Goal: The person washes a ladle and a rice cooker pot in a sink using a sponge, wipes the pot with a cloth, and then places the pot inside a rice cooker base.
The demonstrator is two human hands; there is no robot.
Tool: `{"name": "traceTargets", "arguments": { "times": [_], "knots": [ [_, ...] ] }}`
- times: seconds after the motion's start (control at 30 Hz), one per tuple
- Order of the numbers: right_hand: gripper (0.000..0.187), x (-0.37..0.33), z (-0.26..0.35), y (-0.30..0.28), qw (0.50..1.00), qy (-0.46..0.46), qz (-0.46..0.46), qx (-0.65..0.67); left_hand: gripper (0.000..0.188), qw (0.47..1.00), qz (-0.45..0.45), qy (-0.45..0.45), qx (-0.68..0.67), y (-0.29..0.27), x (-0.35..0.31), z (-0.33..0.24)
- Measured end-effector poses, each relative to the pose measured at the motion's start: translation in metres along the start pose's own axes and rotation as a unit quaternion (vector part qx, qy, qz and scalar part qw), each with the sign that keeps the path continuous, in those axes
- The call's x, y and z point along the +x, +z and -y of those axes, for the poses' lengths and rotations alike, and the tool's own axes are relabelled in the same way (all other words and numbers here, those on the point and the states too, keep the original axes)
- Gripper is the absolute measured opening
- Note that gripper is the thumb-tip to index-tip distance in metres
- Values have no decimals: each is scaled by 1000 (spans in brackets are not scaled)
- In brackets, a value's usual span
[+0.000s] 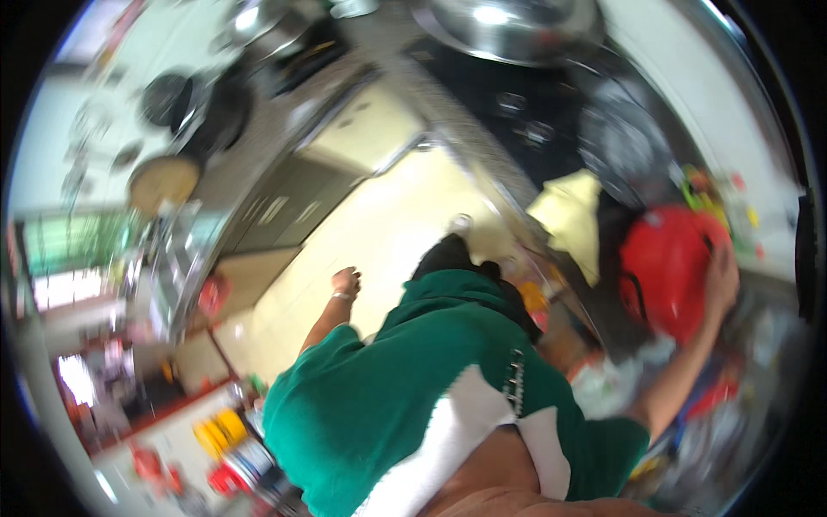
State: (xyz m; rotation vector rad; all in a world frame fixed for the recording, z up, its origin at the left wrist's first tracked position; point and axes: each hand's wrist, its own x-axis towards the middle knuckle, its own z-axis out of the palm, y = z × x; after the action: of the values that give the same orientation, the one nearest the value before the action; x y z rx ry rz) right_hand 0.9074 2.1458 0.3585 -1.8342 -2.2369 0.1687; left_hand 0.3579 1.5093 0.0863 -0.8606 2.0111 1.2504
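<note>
On the right, my right hand (722,277) grips the outer rim of a red, round plastic basin (668,267). The basin is tilted over the dark counter beside the stove, and a curved dark mark shows on its near side. My left hand (346,282) hangs low over the floor at my left side, a band on its wrist. Its fingers are curled, with nothing visible in them, though motion blurs it. A pale yellow cloth (570,220) drapes over the counter edge next to the basin.
A black stove (495,99) carries a large steel wok lid (517,26). Clear plastic wrap (624,142) lies beside it. Across the pale floor (392,220) runs another counter with a wooden board (164,183), dark pans (220,112) and a steel pot (267,26). Bags crowd the lower right.
</note>
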Motion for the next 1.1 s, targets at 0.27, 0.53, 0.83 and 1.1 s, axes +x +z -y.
{"name": "traceTargets", "arguments": {
  "times": [0.27, 0.53, 0.83, 1.1],
  "knots": [
    [58, 25, -22, 12, 998, -43, 44, 15, 20, 975, -95, 12, -201, -97, 55, -2],
    [51, 16, -14, 16, 985, -12, -170, 24, 13, 927, -162, 146, -304, -201, 143, -165],
    [36, -149, 325, 131, 945, -323, -30, -41, 87, 820, -460, 333, -70, -428, 308, -357],
    [30, -209, 451, 163, 950, -293, 112, 0, 47, 865, -326, 338, -177, -507, 388, -453]
  ]
}}
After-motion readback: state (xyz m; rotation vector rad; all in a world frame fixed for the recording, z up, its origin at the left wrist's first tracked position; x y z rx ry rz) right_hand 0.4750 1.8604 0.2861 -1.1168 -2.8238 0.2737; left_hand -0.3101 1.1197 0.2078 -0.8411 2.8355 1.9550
